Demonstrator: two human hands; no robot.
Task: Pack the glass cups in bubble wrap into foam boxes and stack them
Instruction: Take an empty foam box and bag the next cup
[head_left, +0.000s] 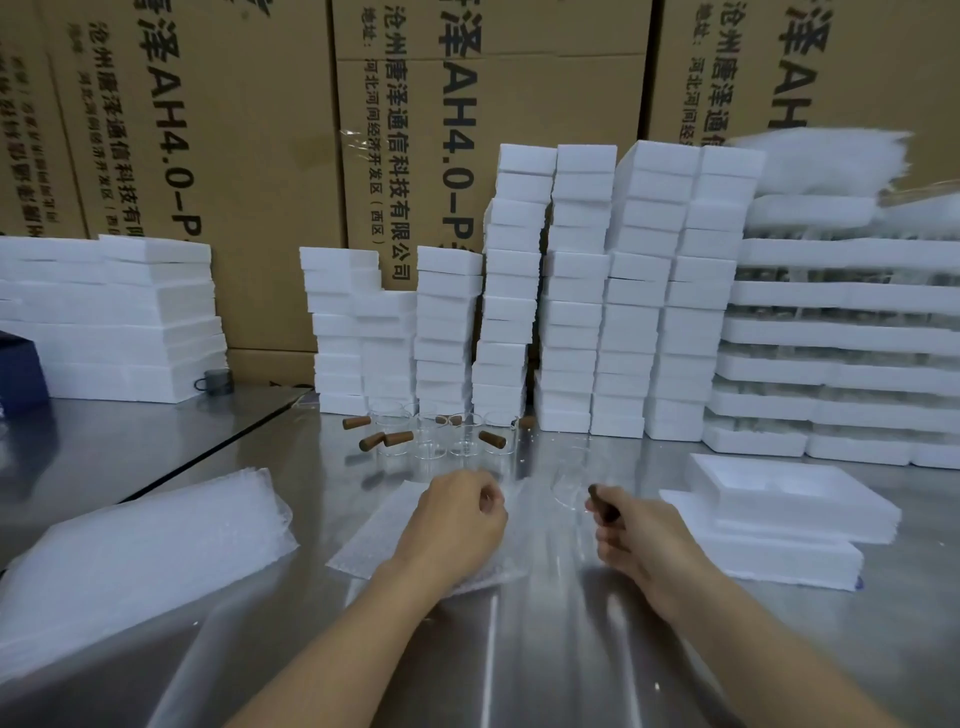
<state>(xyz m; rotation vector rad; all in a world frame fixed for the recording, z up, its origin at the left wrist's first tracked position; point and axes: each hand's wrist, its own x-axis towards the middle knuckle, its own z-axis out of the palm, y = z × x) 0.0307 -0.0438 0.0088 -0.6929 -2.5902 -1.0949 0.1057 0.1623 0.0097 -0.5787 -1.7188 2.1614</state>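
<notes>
Hands first: right hand (639, 540) grips the brown handle of 1 glass cup (569, 486) at 1 o'clock. Left hand (457, 525) sits curled on a bubble wrap sheet (374, 535) just beside it, can't tell if it's pinching. So I'd say this cup isn't wrapped yet. Open foam box (779, 499) waits at 2 o'clock, spare wrap pile (140, 551) at 8. Loose cups (441, 436) at 12 are left to do, and they sit right in front of the foam box stacks (571, 291).

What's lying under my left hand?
A bubble wrap sheet lies flat on the steel table. The left hand covers part of it, so anything there is hidden.
</notes>
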